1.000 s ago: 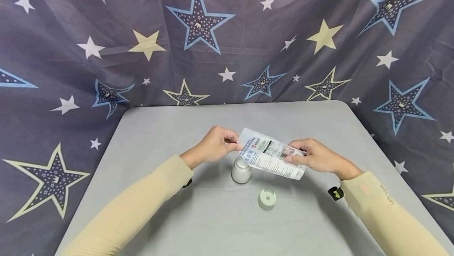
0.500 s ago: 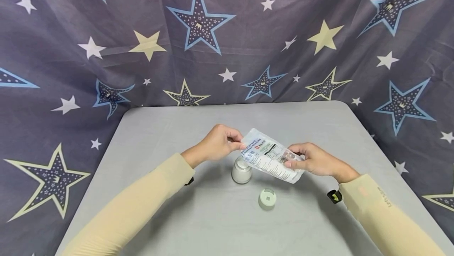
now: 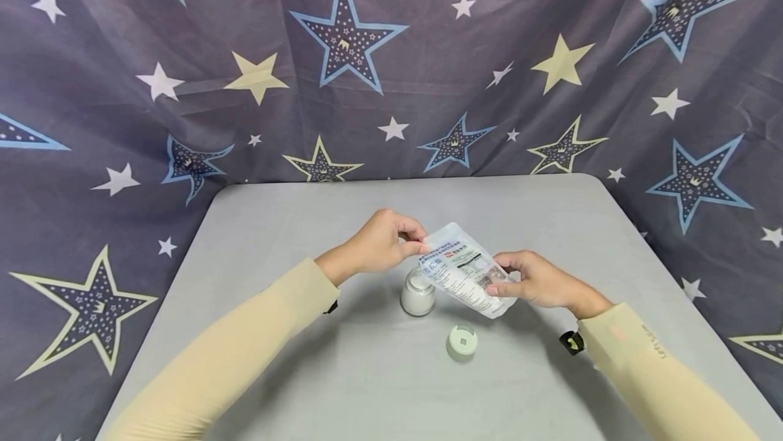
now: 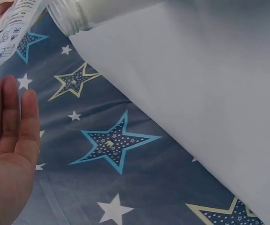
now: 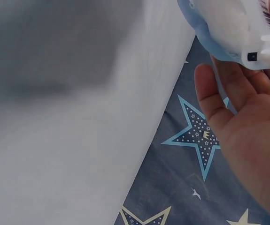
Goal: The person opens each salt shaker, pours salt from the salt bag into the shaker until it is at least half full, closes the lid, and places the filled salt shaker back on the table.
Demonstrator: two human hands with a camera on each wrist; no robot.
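Observation:
A white and blue printed salt pouch (image 3: 460, 274) slants over the table between both hands. My left hand (image 3: 387, 240) pinches its upper left corner with thumb and fingers. Lower down, my right hand (image 3: 537, 280) grips the other end, thumb on the front and fingers behind. White contents show through the pouch's clear film (image 5: 226, 21) in the right wrist view. Under the pouch's left end stands an uncapped glass jar (image 3: 418, 297) with something white inside; its threaded neck (image 4: 71, 16) shows in the left wrist view. The pouch overlaps the jar's rim in the head view.
A pale green round lid (image 3: 462, 342) lies on the grey table (image 3: 342, 386) in front of the jar. Behind the table hangs a dark curtain (image 3: 428, 81) patterned with stars. Black wrist straps show at both cuffs.
The pouch's right end has swung lower and leftward, so it slopes more steeply. My right hand has moved down and left with it; my left hand has shifted slightly right and up.

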